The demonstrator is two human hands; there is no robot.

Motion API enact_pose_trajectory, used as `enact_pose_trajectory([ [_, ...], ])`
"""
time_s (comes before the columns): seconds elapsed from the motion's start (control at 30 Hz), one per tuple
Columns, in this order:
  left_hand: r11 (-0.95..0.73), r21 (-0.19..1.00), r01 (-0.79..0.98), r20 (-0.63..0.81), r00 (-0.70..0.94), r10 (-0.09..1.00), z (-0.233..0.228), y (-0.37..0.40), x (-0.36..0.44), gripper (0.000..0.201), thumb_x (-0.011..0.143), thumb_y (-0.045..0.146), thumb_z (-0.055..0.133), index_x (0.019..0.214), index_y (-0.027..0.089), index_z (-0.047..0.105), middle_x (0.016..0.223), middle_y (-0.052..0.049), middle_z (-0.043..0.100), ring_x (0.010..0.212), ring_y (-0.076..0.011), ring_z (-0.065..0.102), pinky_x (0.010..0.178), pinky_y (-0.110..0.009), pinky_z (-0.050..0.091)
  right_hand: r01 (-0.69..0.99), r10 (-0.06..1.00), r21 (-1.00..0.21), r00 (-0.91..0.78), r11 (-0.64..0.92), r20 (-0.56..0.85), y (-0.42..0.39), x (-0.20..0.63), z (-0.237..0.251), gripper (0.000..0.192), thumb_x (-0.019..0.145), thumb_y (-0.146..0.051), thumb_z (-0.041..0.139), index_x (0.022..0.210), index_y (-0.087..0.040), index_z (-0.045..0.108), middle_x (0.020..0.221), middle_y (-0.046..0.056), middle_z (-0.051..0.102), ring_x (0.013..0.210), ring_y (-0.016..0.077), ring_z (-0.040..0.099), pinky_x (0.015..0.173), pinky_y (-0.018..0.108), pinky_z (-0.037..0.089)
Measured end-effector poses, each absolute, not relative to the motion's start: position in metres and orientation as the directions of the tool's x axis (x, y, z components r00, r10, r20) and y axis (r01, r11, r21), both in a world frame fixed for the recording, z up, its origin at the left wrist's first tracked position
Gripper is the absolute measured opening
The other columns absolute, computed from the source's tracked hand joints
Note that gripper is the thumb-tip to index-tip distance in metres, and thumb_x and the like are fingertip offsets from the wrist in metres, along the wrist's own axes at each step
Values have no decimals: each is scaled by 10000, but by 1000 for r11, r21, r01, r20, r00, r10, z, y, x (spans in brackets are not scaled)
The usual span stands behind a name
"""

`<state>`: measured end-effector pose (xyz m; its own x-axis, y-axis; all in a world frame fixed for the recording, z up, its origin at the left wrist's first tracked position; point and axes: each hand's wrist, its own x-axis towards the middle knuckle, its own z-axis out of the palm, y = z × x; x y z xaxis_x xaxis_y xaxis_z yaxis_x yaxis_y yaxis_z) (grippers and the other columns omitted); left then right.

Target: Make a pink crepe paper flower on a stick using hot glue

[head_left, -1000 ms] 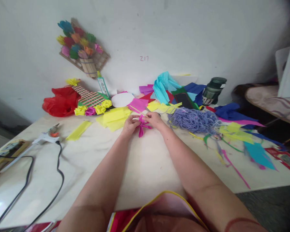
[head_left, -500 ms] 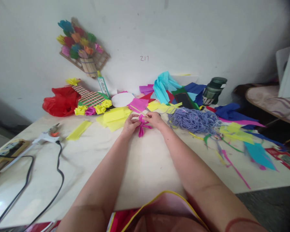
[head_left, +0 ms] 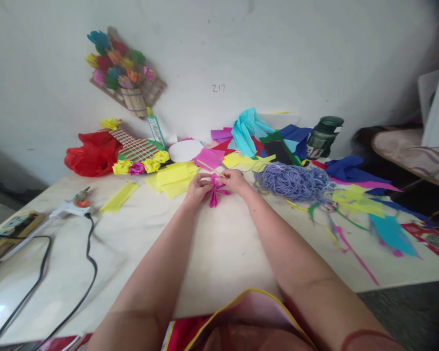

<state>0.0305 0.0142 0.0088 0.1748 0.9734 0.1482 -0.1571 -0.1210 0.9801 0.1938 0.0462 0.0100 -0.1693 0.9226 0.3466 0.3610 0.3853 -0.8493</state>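
Observation:
At the middle of the table, a magenta paper flower (head_left: 214, 199) with narrow folded petals is pinched between my two hands. My left hand (head_left: 198, 188) has its fingers closed on the flower's left side. The closed fingertips of my right hand (head_left: 234, 180) grip it from the right, near its top. From beside the right fingertips a thin pale wooden stick (head_left: 207, 166) slants up and left; I cannot tell whether that hand holds it too. Yellow paper sheets (head_left: 175, 179) lie to the left of my left hand, and a tangle of purple cord (head_left: 296, 182) lies to the right.
A white glue gun (head_left: 69, 208) with a black cable and a power strip (head_left: 12, 231) occupy the left side. Behind are a red bag (head_left: 93, 155), a stick craft with paper flowers (head_left: 139, 148), a glue bottle (head_left: 156, 129) and a dark jar (head_left: 324, 139). Paper scraps (head_left: 393, 234) litter the right.

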Motion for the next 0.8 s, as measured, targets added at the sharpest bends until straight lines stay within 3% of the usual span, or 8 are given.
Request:
enact_pose_trajectory([
  [0.23,-105,977,-187,136,161,977,11,12,32,389,529,242,777,828,165,540,650,1,666,547,-113,582,548,-218,396,409,924,-829,-162,381,345,45,194,12,314,623,-447,590,535,-170,470,526,-54,354,555,88,340,528,226,262],
  [0.4,-105,978,-183,141,197,970,8,15,31,406,563,300,788,863,152,559,682,-22,681,591,-133,615,574,-233,423,376,922,-842,-158,388,354,44,194,12,335,615,-455,596,518,-177,436,523,-56,346,549,84,331,526,224,271],
  [0.67,-102,980,-172,135,195,971,7,16,32,396,543,302,797,839,137,592,666,-18,674,572,-118,599,570,-230,419,419,916,-815,-201,400,346,41,193,14,310,662,-446,587,558,-162,519,534,-42,423,547,90,375,533,223,301],
  [0.8,-128,978,-162,149,123,981,7,16,33,359,526,288,790,783,145,583,649,-6,657,545,-107,575,553,-226,406,513,901,-742,-194,431,389,36,193,22,322,781,-464,504,757,-166,625,615,-10,537,595,115,457,581,232,348],
])
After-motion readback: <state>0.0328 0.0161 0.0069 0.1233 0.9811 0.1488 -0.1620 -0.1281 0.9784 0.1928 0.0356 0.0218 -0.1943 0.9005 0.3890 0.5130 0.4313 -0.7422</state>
